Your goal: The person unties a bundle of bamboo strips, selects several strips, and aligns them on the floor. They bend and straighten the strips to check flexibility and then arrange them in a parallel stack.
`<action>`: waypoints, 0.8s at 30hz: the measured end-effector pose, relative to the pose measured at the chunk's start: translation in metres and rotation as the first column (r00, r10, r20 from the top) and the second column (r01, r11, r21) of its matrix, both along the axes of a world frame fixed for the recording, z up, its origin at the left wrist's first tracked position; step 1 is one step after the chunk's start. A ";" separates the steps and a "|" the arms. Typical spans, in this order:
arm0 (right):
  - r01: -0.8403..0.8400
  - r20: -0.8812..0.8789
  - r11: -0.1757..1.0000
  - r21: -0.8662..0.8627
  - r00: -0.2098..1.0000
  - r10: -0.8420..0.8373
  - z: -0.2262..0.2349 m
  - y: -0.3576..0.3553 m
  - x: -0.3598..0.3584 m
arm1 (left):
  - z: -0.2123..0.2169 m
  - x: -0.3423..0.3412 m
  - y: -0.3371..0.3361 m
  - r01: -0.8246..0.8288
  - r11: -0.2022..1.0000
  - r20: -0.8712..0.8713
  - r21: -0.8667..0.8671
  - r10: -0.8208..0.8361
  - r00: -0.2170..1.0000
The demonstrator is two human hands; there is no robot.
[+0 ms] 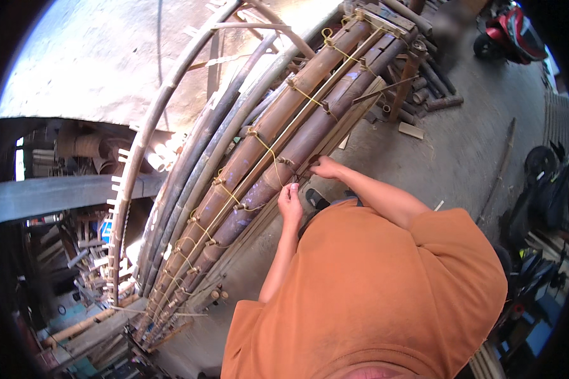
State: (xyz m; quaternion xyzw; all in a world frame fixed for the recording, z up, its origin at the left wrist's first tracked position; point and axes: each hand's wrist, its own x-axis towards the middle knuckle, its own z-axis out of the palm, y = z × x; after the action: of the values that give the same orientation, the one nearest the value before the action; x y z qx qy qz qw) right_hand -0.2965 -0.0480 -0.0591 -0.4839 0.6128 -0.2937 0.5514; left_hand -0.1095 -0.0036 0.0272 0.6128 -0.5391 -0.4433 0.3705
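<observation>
Two long brown bamboo poles, the far one (269,129) and the near one (265,187), lie side by side before me. Short wooden pegs stick out of them, and yellow cord (308,96) zigzags between the pegs. My left hand (289,205) is at the near pole's edge, thumb and fingers pinched where a strand of the cord comes down to them. A little farther right, my right hand (326,168) is closed at the same edge with its fingers curled. What those fingers hold, if anything, is too small to make out.
Curved dark poles (224,101) and a pegged bent pole (146,132) stand beyond the bundle. Cut bamboo pieces (442,103) lie at the upper right, near a red motorbike (517,36). Wood scraps clutter the lower left; a thin stick (504,158) lies on the floor at right.
</observation>
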 end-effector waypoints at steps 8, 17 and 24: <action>-0.050 0.393 0.954 0.297 0.916 -0.075 0.093 0.019 -0.016 | 0.084 -0.013 0.003 0.178 0.973 0.236 0.150 -0.210 0.949; -0.288 0.215 0.918 -0.272 0.912 0.350 0.186 -0.018 0.013 | 0.129 -0.041 0.033 0.384 0.923 0.517 0.034 -0.345 0.783; -0.334 -0.196 0.854 -0.398 0.941 0.277 0.234 -0.011 0.011 | 0.127 -0.038 0.049 0.494 0.866 0.416 0.070 -0.476 0.775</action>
State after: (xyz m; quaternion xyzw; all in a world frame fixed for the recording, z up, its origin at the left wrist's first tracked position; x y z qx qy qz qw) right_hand -0.2859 -0.0590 0.1752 -0.7017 0.4841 -0.2964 0.4306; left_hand -0.1475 0.0458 0.1546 0.5257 -0.7547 -0.3696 0.1319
